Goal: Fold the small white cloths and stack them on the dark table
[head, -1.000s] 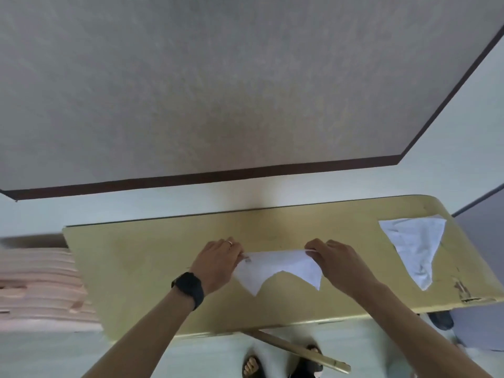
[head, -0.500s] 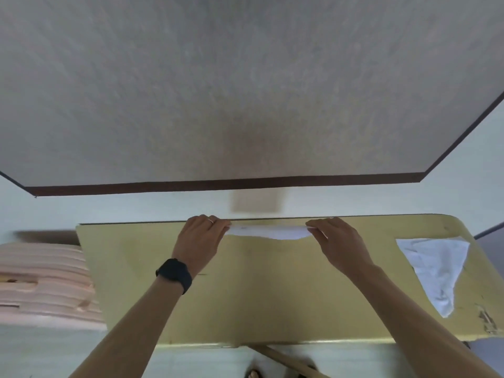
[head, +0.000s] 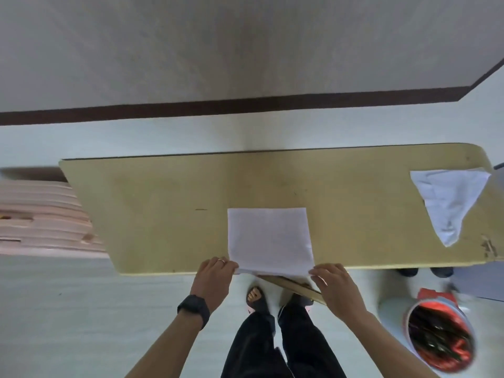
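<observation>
**Cloth spread at near edge of table, both near corners pinched**

My left hand is closed in a pinch on the near-left corner of the white cloth; my right hand pinches the near-right corner the same way, other fingers loosely curled. The cloth lies flat and square on the table, its near hem hanging just over the table's near edge, its far edge about mid-depth of the top

Risks, as I judge them:
- Near hem overhangs the table edge; if I let go or tug toward myself the cloth could slide off to the floor
- Uneven lift of the two corners would skew the fold, edges not meeting
- A strut runs under the table just below my right hand; a low knuckle could catch it

Room: tabletop is bare to the left of the cloth and beyond its far edge, plenty of space to carry the corners forward. A second cloth, crumpled into a rough triangle, lies well apart at the table's right end, near that edge. Red bucket on the floor below the table's right end, clear of my arms
</observation>
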`<state>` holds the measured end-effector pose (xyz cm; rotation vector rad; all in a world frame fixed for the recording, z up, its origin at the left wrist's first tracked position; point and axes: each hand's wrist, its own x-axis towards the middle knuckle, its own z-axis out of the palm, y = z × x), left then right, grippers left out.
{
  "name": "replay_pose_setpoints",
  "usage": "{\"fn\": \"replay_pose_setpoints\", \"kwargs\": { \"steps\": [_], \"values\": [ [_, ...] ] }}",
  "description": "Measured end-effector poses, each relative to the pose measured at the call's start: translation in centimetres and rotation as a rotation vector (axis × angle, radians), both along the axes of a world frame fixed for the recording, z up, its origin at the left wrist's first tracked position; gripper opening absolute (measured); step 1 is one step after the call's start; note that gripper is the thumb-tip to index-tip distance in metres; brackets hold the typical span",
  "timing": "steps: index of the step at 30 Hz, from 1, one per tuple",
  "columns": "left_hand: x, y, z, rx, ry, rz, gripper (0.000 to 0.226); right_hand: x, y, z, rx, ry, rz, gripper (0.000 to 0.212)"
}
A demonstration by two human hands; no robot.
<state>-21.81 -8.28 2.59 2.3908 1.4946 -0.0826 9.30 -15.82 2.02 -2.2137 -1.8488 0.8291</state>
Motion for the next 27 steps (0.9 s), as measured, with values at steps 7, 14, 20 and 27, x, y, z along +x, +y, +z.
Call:
{"fn": "replay_pose_setpoints", "kwargs": {
  "steps": [7, 14, 20, 27],
  "values": [
    [-0.4, 1.2, -0.6, -0.278, -0.273, 0.391, 0.016, 0.1, 1.0, -0.3, -0.104, 0.269, -0.252, 0.012],
    [1.2, 8.7, -1.9, -0.354, -0.572, 0.751, 0.009, -0.4, 9.6, -2.0, 0.028, 0.470, -0.634, 0.006],
    [1.5, 11.4, -4.9, -0.364, -0.530, 0.800, 0.017, -0.7, 12.7, -4.9, 0.023, 0.431, -0.698, 0.010],
    [1.9, 12.1, -6.2, -0.307, -0.494, 0.811, 0.020, -0.6, 14.0, -5.8, 0.050, 0.356, -0.705, 0.013]
  ]
}}
